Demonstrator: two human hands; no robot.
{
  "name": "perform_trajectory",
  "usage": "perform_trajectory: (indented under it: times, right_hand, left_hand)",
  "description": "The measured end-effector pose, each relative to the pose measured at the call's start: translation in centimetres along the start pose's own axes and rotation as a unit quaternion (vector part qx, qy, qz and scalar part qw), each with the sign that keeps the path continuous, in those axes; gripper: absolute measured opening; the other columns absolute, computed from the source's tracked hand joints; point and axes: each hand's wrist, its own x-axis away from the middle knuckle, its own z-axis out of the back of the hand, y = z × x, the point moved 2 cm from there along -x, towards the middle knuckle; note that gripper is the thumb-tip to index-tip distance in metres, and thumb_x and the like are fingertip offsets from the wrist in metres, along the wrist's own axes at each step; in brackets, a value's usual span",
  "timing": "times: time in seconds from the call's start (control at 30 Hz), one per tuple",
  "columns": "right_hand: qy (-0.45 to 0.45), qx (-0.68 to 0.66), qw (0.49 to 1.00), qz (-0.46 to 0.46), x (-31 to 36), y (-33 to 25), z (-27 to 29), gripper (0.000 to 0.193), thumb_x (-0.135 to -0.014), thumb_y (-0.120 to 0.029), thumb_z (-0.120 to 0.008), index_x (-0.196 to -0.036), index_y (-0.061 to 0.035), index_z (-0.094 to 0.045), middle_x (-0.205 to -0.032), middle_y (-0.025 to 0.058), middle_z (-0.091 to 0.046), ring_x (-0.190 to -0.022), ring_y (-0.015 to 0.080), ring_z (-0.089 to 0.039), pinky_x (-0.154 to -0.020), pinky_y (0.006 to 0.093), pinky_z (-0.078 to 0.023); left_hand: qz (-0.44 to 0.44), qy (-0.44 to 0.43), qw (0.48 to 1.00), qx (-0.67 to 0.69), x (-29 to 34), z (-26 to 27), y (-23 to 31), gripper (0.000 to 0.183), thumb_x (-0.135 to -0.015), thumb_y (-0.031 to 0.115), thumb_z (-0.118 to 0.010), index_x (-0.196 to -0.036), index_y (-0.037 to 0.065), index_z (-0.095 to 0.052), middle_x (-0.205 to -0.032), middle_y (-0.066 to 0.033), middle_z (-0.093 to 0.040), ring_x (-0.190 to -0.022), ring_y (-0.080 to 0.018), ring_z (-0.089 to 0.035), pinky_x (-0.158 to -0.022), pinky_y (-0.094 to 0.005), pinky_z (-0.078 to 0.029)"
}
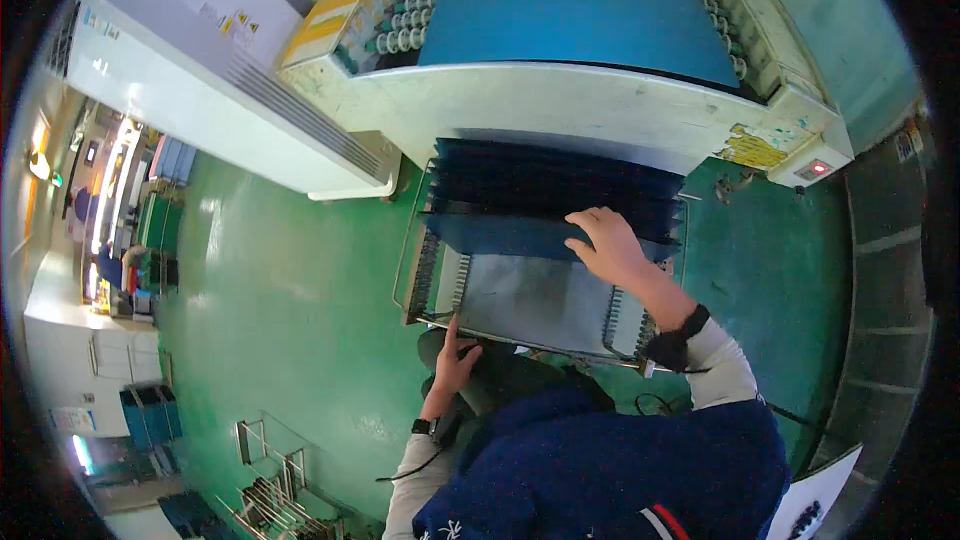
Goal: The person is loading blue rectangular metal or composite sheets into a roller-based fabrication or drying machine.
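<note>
A wheeled rack (530,338) with slotted combs along its sides stands in front of me. Several dark blue panels (540,175) stand upright in a row in its far part. My right hand (610,250) is at the upper edge of the nearest panel (500,234), thumb and fingers apart in a curve; whether it touches the panel is hard to make out. My left hand (455,368) is by the rack's near left corner, index finger stretched toward the front rail and thumb apart. It holds nothing that I can see.
Beyond the rack, a roller conveyor (405,38) carries large blue sheets (580,15). A white cabinet-like unit (250,100) leans into view at the left. Metal frames (275,500) stand on the green floor (300,290) at lower left. A grey panelled wall (890,310) runs along the right.
</note>
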Motion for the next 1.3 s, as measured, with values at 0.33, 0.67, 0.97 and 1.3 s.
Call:
perform_trajectory:
  times: [0.33,0.67,0.97,1.3]
  right_hand:
    - [0.031,0.100,0.994,0.017,-0.2,-2.8,-2.4,0.064,-0.074,-0.014,-0.072,-0.132,-0.0038,-0.048,-0.131,0.0140,-0.052,-0.121,0.0324,-0.048,-0.102,0.0491,-0.036]
    - [0.079,0.087,0.992,0.035,-0.2,-4.6,-2.6,0.052,-0.076,-0.013,-0.070,-0.124,-0.0052,-0.054,-0.127,0.0123,-0.053,-0.118,0.0326,-0.049,-0.099,0.0465,-0.038]
    - [-0.353,0.007,0.918,-0.182,9.7,-2.1,-7.1,0.043,-0.085,-0.044,-0.061,-0.089,-0.0012,-0.069,-0.085,0.0182,-0.068,-0.083,0.0407,-0.065,-0.075,0.0500,-0.050]
    - [-0.422,0.077,0.876,-0.221,17.0,-2.9,-9.1,0.051,-0.087,-0.052,-0.054,-0.075,-0.0048,-0.070,-0.074,0.0172,-0.067,-0.072,0.0346,-0.066,-0.065,0.0478,-0.051]
  left_hand:
    - [-0.048,0.010,0.999,0.001,-0.8,0.1,-2.7,0.089,-0.081,0.018,-0.071,-0.152,0.021,-0.018,-0.104,-0.0147,-0.070,-0.107,-0.0304,-0.063,-0.096,-0.0402,-0.045]
    - [-0.054,0.052,0.997,-0.006,-0.6,-0.4,-1.7,0.083,-0.079,0.013,-0.073,-0.149,0.020,-0.028,-0.101,-0.0131,-0.069,-0.099,-0.0259,-0.066,-0.088,-0.0379,-0.050]
    - [-0.045,0.056,0.997,0.010,-1.0,-0.4,0.0,0.066,-0.081,0.011,-0.072,-0.138,0.012,-0.040,-0.094,-0.0107,-0.068,-0.091,-0.0208,-0.066,-0.084,-0.0340,-0.050]
    - [-0.059,0.048,0.997,0.018,-1.2,0.2,-2.2,0.064,-0.082,0.009,-0.071,-0.138,0.011,-0.040,-0.099,-0.0097,-0.066,-0.094,-0.0190,-0.064,-0.086,-0.0331,-0.049]
